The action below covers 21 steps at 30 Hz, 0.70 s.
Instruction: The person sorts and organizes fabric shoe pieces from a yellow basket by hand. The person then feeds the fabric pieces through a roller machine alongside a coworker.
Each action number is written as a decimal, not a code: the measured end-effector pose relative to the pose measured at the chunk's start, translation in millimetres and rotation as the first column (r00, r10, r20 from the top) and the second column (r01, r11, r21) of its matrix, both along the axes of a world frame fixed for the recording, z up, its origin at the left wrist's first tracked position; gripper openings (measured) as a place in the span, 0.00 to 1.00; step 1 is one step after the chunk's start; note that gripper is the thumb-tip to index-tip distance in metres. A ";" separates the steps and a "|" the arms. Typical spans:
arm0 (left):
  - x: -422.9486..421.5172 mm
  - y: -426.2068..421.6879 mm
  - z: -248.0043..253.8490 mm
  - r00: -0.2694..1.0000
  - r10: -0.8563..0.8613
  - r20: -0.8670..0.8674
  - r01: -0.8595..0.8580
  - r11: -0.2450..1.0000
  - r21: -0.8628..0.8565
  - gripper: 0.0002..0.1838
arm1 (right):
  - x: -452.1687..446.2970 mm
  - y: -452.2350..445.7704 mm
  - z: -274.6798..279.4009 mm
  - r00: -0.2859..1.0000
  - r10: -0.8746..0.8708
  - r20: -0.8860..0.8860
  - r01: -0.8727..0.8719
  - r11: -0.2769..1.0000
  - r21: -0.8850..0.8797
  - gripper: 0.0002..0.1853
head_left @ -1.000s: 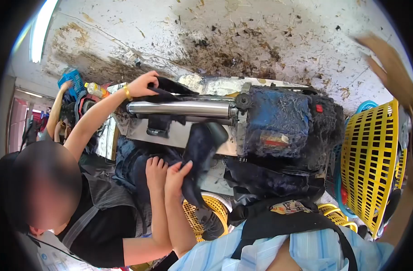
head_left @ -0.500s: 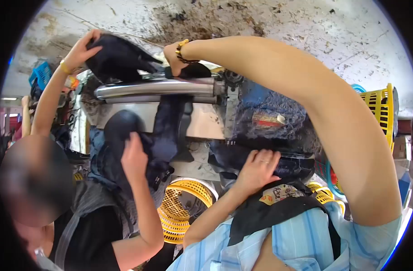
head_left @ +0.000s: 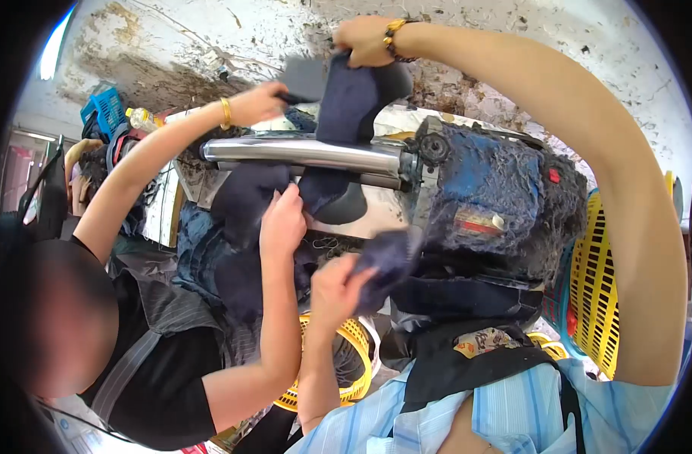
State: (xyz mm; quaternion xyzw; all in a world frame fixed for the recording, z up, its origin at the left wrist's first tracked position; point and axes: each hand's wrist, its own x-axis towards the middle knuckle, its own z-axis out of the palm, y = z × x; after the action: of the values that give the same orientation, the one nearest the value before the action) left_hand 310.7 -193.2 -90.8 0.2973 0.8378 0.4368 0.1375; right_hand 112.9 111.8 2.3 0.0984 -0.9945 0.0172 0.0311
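Observation:
My right hand (head_left: 365, 41) reaches across behind the chrome roller (head_left: 300, 153), closed on the top of a dark navy cloth piece (head_left: 347, 106). That piece stands up behind the roller, and dark cloth (head_left: 331, 193) also hangs in front of it. Nearer my body, my left hand (head_left: 335, 291) grips another dark navy cloth piece (head_left: 384, 268), blurred by motion. Just below and right of it lies a stack of dark cloth (head_left: 467, 297) in front of the machine. My right fingertips are partly hidden by the cloth.
A co-worker at left has one hand (head_left: 263, 104) behind the roller and the other (head_left: 284, 216) on dark cloth in front. The lint-covered machine body (head_left: 490, 189) stands right of the roller. Yellow baskets (head_left: 597, 280) and a blue basket (head_left: 104, 111) stand around.
My right hand has risen, lifting cloth behind the roller. My left hand has left the dark stack, moving left with a cloth piece. The co-worker's rear hand has moved right; the view has shifted.

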 end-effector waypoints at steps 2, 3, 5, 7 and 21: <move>-18.8 -9.1 -10.2 0.971 0.131 0.198 -0.130 0.991 -0.018 0.10 | -26.9 41.5 -34.5 0.988 0.012 -0.153 -0.010 1.000 0.016 0.11; -26.6 -12.1 -17.9 0.948 0.186 0.259 -0.188 0.982 -0.019 0.11 | -25.8 45.1 -34.9 0.992 -0.115 -0.061 0.110 0.990 -0.083 0.12; -39.4 -12.3 -22.8 0.911 0.273 0.308 -0.272 0.961 -0.048 0.14 | -18.8 51.9 -25.7 0.920 -0.327 0.216 0.370 0.906 -0.204 0.15; -49.8 -6.6 -17.1 0.896 0.336 0.289 -0.321 0.942 -0.099 0.17 | -23.0 70.5 -53.8 0.932 -0.361 0.029 0.357 0.902 -0.241 0.16; -55.4 41.1 -19.6 0.591 0.424 -0.686 -0.534 0.843 0.060 0.15 | 14.2 31.1 -96.9 0.995 0.027 0.095 -0.036 0.994 0.102 0.11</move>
State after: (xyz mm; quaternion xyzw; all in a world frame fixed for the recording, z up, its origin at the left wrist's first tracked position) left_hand 255.3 -152.1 -110.4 0.1865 0.9079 0.2534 -0.2769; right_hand 127.1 142.9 -94.6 0.1146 -0.9928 -0.0291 -0.0210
